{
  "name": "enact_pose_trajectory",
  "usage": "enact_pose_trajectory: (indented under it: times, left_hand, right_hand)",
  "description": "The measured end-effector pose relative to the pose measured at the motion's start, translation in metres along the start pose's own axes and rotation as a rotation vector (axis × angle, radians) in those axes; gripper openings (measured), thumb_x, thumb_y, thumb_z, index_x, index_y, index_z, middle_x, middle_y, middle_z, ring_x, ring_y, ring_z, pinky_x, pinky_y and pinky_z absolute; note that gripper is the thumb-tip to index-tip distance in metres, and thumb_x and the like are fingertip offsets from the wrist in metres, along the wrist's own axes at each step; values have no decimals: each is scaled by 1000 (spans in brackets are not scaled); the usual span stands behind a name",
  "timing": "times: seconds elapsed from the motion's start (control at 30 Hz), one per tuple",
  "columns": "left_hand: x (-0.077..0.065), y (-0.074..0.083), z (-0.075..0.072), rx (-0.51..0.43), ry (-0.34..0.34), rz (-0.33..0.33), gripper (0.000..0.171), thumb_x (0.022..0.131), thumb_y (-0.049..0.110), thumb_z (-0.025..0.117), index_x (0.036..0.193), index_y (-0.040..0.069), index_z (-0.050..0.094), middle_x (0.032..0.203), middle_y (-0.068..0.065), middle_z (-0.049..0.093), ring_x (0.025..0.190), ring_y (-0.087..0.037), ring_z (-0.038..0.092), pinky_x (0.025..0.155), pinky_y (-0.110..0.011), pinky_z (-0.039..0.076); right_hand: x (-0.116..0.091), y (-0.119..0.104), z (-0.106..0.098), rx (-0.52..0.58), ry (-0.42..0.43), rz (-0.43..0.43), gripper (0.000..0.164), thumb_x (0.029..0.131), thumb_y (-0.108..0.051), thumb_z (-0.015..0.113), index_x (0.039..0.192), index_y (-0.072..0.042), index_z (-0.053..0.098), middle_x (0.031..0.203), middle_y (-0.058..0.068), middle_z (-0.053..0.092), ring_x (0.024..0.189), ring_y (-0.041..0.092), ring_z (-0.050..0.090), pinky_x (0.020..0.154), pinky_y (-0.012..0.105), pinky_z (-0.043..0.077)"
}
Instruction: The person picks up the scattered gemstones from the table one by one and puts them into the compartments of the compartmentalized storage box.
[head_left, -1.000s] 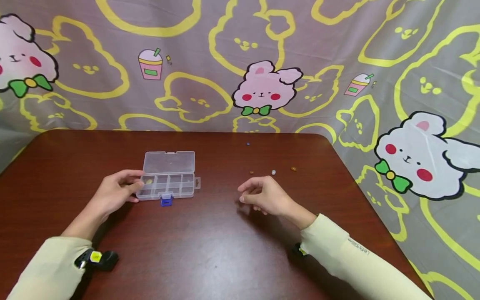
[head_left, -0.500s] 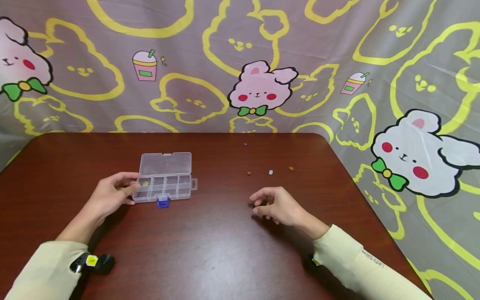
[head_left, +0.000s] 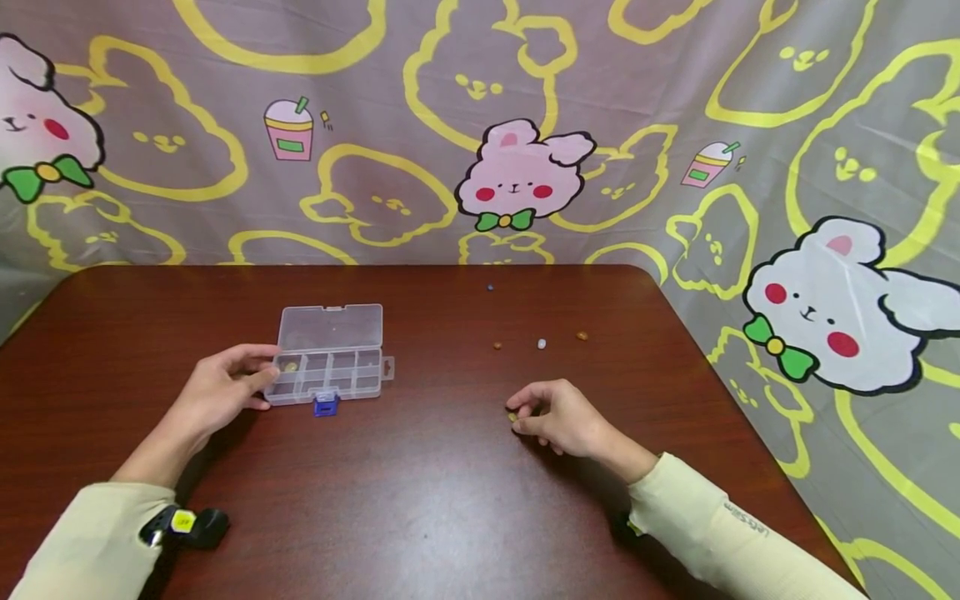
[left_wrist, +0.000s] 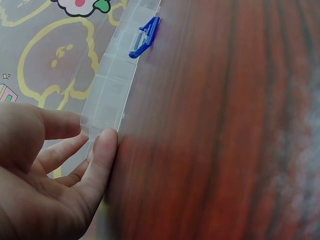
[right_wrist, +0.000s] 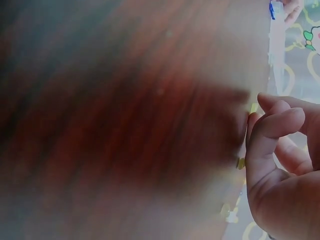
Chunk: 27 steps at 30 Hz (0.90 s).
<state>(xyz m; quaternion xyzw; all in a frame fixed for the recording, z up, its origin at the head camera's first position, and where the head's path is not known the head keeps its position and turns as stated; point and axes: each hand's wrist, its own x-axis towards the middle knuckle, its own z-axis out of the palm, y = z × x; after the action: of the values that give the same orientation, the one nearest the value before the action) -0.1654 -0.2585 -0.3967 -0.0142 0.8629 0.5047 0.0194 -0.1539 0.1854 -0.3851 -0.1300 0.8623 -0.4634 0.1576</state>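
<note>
A clear plastic compartment box point(head_left: 330, 375) stands with its lid point(head_left: 332, 327) swung back and its blue latch point(head_left: 326, 405) facing the person. My left hand point(head_left: 228, 385) holds the box's left end between thumb and fingers, also seen in the left wrist view with the box wall point(left_wrist: 107, 97). One compartment at the back left contains a small yellowish piece point(head_left: 291, 367). To the right, my right hand point(head_left: 562, 419) is low over the table, thumb and forefinger around a small yellow bead point(head_left: 513, 417). In the right wrist view this bead point(right_wrist: 253, 108) shows at the fingertips.
Beyond the right hand lie a small brown bead point(head_left: 497, 345), a white bead point(head_left: 542, 343) and an amber bead point(head_left: 582, 336). Farther back is a tiny blue bead point(head_left: 491, 287). A patterned curtain point(head_left: 390, 200) hangs behind the brown table point(head_left: 420, 517).
My right hand has moved right and slightly nearer the person, then down to the table, and the yellow bead now shows between its fingertips. The left hand keeps hold of the box.
</note>
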Motion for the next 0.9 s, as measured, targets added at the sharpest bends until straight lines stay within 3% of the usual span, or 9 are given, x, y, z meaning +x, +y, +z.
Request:
enact_pose_trajectory:
  times: [0.47,0.9]
  left_hand:
    - [-2,-1,-1,18,-5,-14,42,103,13,57,141,-4,50,119,-26,54,89,-27,59,65,-31,61]
    - [0,-1,0,-1,-4,-11,42,103,10,57,141,-5,50,118,-26,55,87,-22,60,64,-31,60]
  right_hand:
    - [2,0,4,-60,21,-17,16,85,4,74,100,-2,72,72,-1,62,44,12,49,34,25,39]
    - [1,0,4,-59,17,-11,14,86,3,73,99,-4,73,69,-1,60,43,12,48,35,25,39]
